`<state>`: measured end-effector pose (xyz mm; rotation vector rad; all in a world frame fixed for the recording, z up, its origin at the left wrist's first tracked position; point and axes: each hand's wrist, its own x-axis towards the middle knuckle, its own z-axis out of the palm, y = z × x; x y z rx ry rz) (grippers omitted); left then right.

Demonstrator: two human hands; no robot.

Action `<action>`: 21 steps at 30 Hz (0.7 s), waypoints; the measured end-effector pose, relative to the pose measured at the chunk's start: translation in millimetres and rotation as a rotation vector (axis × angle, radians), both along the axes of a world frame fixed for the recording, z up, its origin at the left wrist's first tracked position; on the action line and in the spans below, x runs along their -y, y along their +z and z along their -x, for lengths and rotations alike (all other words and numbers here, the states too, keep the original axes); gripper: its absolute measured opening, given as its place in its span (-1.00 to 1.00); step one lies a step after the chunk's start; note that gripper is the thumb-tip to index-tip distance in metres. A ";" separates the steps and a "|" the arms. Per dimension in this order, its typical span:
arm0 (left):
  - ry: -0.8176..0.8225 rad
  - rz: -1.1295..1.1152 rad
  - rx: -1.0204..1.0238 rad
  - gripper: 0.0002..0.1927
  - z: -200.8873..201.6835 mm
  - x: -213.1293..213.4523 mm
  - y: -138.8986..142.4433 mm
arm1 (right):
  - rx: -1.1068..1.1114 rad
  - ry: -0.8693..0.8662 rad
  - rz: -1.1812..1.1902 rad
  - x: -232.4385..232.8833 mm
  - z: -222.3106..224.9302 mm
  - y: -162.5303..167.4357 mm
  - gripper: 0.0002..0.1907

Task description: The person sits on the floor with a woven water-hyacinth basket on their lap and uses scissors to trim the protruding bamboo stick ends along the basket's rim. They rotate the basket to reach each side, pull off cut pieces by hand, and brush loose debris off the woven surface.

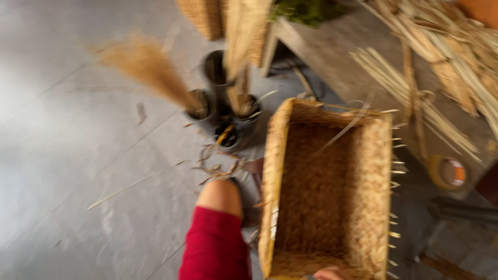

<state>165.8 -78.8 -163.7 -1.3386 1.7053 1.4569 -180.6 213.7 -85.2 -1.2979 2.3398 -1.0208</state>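
Although motion blur softens every edge, the main item reads clearly: a rectangular, open-topped basket of woven pale straw [327, 192], mouth turned up toward the camera, with loose weaving ends sticking out along its right rim. Its long axis runs from the bottom edge of the view up and away, tilted a little to the right at the far end.

Only a sliver of one hand [332, 273] shows, at the bottom edge, touching the basket's near rim. Which hand it is, how far its fingers are spread, and whether they grip the rim cannot be told. No other hand can be made out.

Left of the basket: a knee in red cloth [215, 243], bare above the hem, over a grey floor [78, 171] scattered with straw scraps.

Beyond the knee: a cluster of dark round pots [223, 111], one holding a tuft of tan dried grass [148, 67] that leans up and left.

Right of the basket: bundles of pale straw stalks [415, 98] lying on a grey surface, and near them a small round yellow-rimmed container [448, 172].
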 end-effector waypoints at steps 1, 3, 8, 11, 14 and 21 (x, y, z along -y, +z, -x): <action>0.009 0.003 0.001 -0.71 23.2 4.2 -8.8 | 0.014 0.013 -0.007 -1.9 13.0 1.4 -0.88; 0.029 0.004 -0.003 -0.70 59.7 14.4 -18.5 | 0.044 0.006 -0.029 -1.4 35.8 18.9 -0.88; 0.025 0.007 -0.039 -0.68 120.2 54.9 -20.0 | 0.086 -0.029 -0.063 25.9 57.3 80.2 -0.89; 0.028 0.026 -0.069 -0.66 155.8 92.5 -11.0 | 0.092 -0.062 -0.056 58.1 81.2 90.7 -0.89; 0.025 0.052 -0.089 -0.64 160.7 108.4 -0.3 | 0.072 -0.077 -0.037 78.4 75.1 94.1 -0.90; -0.137 0.030 0.074 -0.59 9.8 31.0 13.0 | 0.049 -0.110 -0.055 52.1 -4.8 107.8 -0.91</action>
